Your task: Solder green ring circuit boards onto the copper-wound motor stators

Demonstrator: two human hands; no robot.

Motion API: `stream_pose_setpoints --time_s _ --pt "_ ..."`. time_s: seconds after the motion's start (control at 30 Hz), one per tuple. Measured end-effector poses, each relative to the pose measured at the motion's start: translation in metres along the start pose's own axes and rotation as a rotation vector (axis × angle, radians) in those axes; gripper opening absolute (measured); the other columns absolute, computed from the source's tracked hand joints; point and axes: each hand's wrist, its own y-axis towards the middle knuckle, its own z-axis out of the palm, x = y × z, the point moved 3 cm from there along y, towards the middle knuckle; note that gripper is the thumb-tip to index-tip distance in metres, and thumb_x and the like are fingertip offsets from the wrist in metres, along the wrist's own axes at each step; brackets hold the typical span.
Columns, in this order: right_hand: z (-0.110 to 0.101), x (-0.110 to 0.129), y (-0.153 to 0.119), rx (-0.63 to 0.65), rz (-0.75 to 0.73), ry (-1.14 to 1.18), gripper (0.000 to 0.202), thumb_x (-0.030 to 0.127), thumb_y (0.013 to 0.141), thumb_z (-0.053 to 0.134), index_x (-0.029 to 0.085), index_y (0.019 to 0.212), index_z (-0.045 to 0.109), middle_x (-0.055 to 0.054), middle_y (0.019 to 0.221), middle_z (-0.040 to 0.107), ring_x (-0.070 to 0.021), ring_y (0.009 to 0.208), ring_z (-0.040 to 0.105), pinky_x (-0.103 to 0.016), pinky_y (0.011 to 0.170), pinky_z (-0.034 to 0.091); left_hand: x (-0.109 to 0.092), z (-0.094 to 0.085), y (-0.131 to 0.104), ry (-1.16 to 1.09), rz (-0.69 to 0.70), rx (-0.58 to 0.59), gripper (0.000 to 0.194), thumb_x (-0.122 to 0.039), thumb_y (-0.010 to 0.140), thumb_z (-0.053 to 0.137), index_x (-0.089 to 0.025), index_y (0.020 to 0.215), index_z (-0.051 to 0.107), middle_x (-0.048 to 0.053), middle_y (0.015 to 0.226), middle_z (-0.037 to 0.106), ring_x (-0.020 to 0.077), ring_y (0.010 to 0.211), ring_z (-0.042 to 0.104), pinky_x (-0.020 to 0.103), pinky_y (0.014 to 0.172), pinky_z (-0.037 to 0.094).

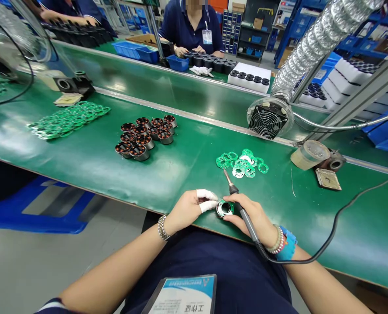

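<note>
Near the table's front edge, my left hand point(189, 208), with white covers on its thumb and finger, pinches the left side of a round motor part point(225, 208) with a green board on top. My right hand point(251, 216) touches that part's right side with thumb and finger. A soldering iron point(246, 218) lies in my right hand, its tip pointing up and away over the table. Beyond the hands is a pile of green ring boards point(242, 163). Several copper-wound stators point(144, 136) stand to the left.
Rows of green boards point(67, 120) lie at the far left. A fan with a silver duct point(268, 120) stands behind. At the right are a plastic cup point(310, 154), an iron holder point(335, 162) and a sponge point(327, 179). A person point(194, 26) works across the table.
</note>
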Motion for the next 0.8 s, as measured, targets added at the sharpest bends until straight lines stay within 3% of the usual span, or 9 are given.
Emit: stream_pose_setpoints --time_s 0.13,0.43,0.8 --pt "0.000 0.000 0.000 -0.007 -0.008 -0.002 0.035 0.027 0.079 0.063 0.021 0.112 0.051 -0.006 0.099 0.061 -0.0162 0.088 0.060 -0.028 0.079 0.049 0.004 0.000 0.003 -0.179 -0.106 0.087 0.012 -0.022 0.068 0.066 -0.013 0.075 0.067 0.001 0.065 0.064 0.0112 0.062 0.057 0.023 0.065 0.047" --pt "0.004 0.001 -0.003 -0.063 0.024 -0.015 0.039 0.022 0.078 0.063 0.020 0.115 0.049 -0.007 0.098 0.060 -0.0169 0.086 0.059 -0.030 0.077 0.050 -0.003 0.012 0.014 -0.201 -0.237 0.238 0.015 -0.024 0.064 0.068 -0.013 0.064 0.057 -0.003 0.058 0.055 0.0078 0.050 0.050 0.021 0.053 0.043" --pt "0.006 0.015 0.007 -0.188 -0.139 -0.033 0.025 0.011 0.083 0.051 0.021 0.106 0.055 -0.007 0.096 0.060 -0.0187 0.092 0.054 -0.034 0.078 0.050 -0.003 0.006 0.012 -0.241 -0.208 0.171 0.014 -0.023 0.065 0.068 -0.012 0.069 0.060 -0.002 0.058 0.058 0.0085 0.054 0.052 0.022 0.059 0.044"
